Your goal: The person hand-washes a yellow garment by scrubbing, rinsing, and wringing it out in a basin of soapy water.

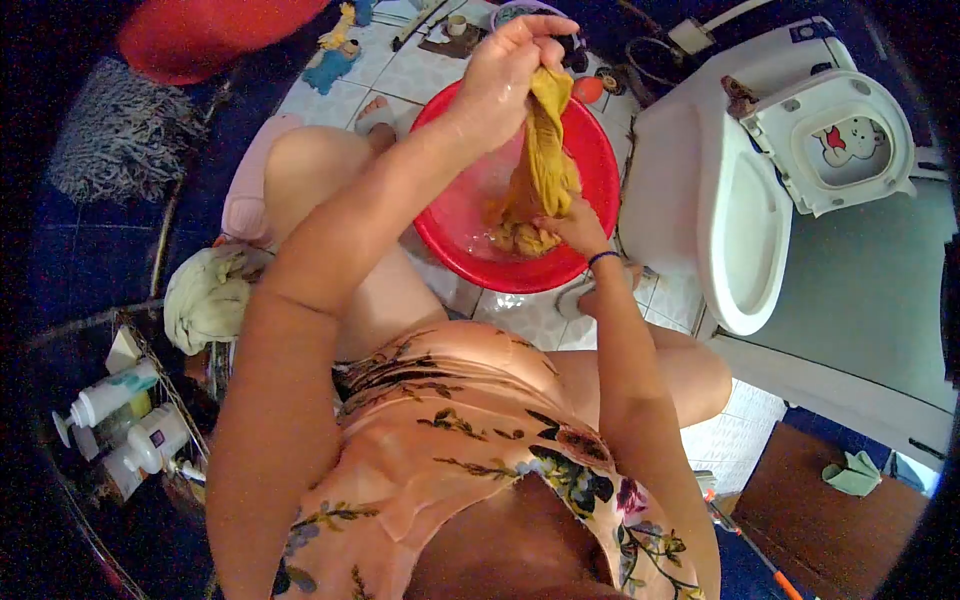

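A wet, bunched mustard-yellow cloth (545, 140) hangs over a round red basin (432, 225) on the floor between my knees. My left hand (505, 85) is raised above the basin's far side, closed round the top of the cloth. Lower down, near the basin's right side, my right hand (578, 228) grips the cloth with its fingers wrapped on it. The cloth's lower end droops into the basin, where sudsy water shows. Whether the cloth is a garment I cannot tell.
A white toilet (680, 180) with its lid raised stands close on the right. Pump bottles (115, 390) crowd a rack at left, near a pale bundled cloth (208, 298). Small toys (332, 62) lie on the tiles beyond my left foot; a red-orange ball (588, 90) sits by the basin.
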`<action>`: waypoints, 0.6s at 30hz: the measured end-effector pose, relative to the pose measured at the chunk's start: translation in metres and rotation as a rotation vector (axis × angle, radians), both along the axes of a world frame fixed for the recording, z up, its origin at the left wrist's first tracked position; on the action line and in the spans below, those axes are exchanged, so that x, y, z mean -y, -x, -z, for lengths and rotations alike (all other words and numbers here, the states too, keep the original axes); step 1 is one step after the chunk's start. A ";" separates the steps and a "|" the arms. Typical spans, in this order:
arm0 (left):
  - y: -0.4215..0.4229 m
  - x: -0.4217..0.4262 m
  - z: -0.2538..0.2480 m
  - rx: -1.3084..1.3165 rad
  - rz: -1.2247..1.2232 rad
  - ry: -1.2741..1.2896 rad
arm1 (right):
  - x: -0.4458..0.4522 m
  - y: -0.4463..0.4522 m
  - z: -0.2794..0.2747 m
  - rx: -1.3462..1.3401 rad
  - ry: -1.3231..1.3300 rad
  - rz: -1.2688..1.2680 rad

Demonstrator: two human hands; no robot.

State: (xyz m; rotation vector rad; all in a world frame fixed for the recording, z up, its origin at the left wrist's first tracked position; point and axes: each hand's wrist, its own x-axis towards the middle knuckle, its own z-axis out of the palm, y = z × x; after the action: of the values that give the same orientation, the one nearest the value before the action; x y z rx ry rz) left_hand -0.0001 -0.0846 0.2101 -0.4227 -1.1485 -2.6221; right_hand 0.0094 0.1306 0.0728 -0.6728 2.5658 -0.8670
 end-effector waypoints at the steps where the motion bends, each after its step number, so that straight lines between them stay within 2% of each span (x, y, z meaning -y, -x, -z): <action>1: 0.002 0.007 -0.003 0.004 0.006 -0.040 | -0.004 0.003 -0.004 0.089 0.084 -0.016; 5: 0.009 0.024 0.010 0.103 -0.052 0.133 | -0.016 0.018 -0.026 0.243 0.442 0.273; 7: 0.014 0.019 0.023 0.082 -0.060 0.437 | -0.010 0.016 -0.082 0.353 0.640 0.387; 8: 0.016 0.016 0.032 0.071 -0.066 0.590 | -0.008 0.015 -0.100 0.259 0.647 0.391; 9: 0.004 0.015 0.040 -0.013 -0.340 1.197 | -0.007 0.015 -0.117 0.166 0.654 0.393; 11: -0.010 0.024 0.054 -0.235 -0.356 1.590 | -0.018 0.026 -0.128 -0.025 0.571 0.367; 13: -0.012 0.033 0.061 -0.236 -0.243 1.918 | -0.028 0.029 -0.147 -0.110 0.524 0.365; 14: -0.008 0.037 0.064 -0.117 -0.121 2.044 | -0.027 0.028 -0.158 -0.152 0.500 0.363; 15: -0.006 0.040 0.062 0.009 0.006 2.163 | -0.026 0.024 -0.170 -0.165 0.447 0.344; 18: -0.005 0.050 0.053 -0.172 -0.223 2.035 | -0.033 0.034 -0.167 -0.186 0.307 0.355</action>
State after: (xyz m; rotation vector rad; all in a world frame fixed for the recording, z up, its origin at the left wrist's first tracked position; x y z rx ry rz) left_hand 0.0044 -0.1345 0.1572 -0.6312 -2.9503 -0.3326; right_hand -0.0245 0.1632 0.2402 -0.3961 2.7968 -1.3933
